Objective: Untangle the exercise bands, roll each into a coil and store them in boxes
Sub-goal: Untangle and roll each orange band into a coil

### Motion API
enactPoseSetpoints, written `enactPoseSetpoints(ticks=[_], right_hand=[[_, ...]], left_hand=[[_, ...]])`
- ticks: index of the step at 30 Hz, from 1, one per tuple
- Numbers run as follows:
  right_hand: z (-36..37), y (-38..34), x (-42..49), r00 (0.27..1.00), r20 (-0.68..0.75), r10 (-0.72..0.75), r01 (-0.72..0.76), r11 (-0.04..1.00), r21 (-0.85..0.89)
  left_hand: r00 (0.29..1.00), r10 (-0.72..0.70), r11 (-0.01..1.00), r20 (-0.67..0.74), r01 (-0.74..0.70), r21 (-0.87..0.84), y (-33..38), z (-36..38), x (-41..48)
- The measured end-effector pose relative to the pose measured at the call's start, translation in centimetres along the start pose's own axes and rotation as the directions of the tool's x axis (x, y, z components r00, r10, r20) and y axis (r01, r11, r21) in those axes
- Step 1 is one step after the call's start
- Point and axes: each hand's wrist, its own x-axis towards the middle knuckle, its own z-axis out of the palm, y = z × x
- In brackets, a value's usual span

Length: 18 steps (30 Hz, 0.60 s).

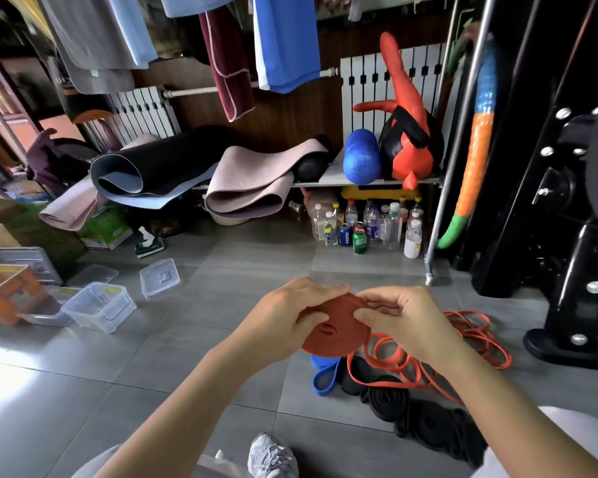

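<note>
A red-brown exercise band rolled into a flat coil [339, 334] is held in the air between both hands. My left hand [283, 319] grips its left side, thumb on the face. My right hand [404, 319] pinches its upper right edge. Below on the floor lie a tangle of thin orange bands [477, 339], a blue band [323, 381] and black bands [425, 419]. A clear plastic box [99, 307] stands open at the left, with its lid [159, 277] lying behind it.
More clear boxes and an orange carton [6, 294] sit at the far left. Bottles and cans [366, 225] stand under a shelf with rolled mats [246, 181]. A black machine frame [567, 236] rises at the right. My white shoe [271, 455] is at the bottom.
</note>
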Motion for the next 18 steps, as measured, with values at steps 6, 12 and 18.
enactPoseSetpoints(ticks=[6, 12, 18], right_hand=[[-0.2, 0.0, 0.0, 1.0, -0.011, -0.015, 0.015, 1.0, 0.013], [-0.2, 0.5, 0.0, 0.998, -0.046, -0.039, 0.037, 0.998, -0.043], [0.4, 1.3, 0.0, 0.986, -0.165, -0.031, 0.031, 1.0, -0.007]], left_hand=[[0.992, -0.067, 0.99, -0.106, 0.053, -0.13, 0.0, 0.5, -0.7], [0.965, -0.168, 0.962, -0.204, 0.115, -0.247, -0.2, 0.8, -1.0], [0.888, -0.318, 0.864, -0.333, 0.128, -0.486, 0.1, 1.0, -0.7]])
